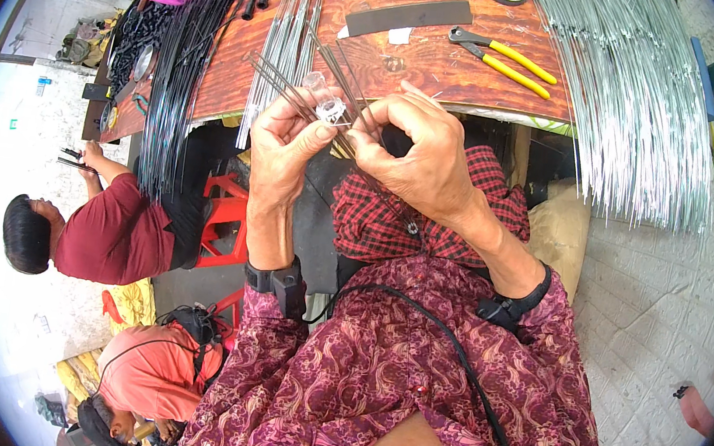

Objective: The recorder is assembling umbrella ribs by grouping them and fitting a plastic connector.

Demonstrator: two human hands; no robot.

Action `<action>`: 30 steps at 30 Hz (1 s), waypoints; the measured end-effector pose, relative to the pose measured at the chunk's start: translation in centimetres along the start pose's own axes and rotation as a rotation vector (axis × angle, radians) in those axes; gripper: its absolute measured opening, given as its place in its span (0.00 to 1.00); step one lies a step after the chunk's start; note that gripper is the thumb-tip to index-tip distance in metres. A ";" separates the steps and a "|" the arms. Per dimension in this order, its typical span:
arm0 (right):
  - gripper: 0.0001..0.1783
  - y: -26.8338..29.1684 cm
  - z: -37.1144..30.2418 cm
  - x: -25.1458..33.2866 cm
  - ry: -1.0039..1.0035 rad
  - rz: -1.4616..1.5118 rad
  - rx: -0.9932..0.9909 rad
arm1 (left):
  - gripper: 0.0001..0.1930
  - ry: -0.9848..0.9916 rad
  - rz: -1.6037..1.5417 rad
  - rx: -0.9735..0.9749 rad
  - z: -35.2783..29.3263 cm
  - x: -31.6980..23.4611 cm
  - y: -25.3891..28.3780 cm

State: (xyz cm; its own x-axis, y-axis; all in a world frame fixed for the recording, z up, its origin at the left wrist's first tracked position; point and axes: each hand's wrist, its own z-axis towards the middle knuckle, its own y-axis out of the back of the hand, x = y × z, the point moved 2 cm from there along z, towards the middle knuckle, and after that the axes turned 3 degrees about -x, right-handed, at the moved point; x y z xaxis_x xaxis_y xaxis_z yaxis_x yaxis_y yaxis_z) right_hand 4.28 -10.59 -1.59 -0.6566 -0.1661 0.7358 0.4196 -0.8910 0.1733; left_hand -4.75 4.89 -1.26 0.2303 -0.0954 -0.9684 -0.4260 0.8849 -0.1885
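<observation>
Pinching a clear piece (331, 111) between thumb and fingers, the left hand (283, 140) sits just beside the right hand (423, 147), whose thumb and forefinger grip dark rods (281, 84); piece and rods are up by the table's (428, 65) near edge, pliers (515, 75) lying beyond, silver wires (635, 105) overhanging at right

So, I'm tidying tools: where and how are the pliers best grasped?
Probably around both yellow handles, coming from the right: the pliers lie flat, with those handles splayed and pointing right, the dark head left. Squeezing should close them.
</observation>
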 end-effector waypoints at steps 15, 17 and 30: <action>0.06 0.2 0.0 0.6 -0.063 0.074 -0.024 | 0.23 -0.033 0.052 0.008 -0.7 -1.4 -0.2; 0.06 0.1 0.0 0.5 -0.069 0.068 -0.018 | 0.22 -0.023 0.026 -0.049 -0.8 -1.2 -0.3; 0.07 0.3 0.1 0.5 0.004 0.039 0.013 | 0.22 -0.003 0.052 -0.046 -0.6 -1.0 -0.1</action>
State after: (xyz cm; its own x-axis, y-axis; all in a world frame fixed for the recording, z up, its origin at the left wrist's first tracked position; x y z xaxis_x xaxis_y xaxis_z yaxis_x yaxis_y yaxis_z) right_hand 4.12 -10.88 -1.06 -0.6422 -0.2019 0.7395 0.4527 -0.8784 0.1534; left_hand -5.43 4.68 -0.41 0.2090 -0.0486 -0.9767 -0.4768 0.8669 -0.1451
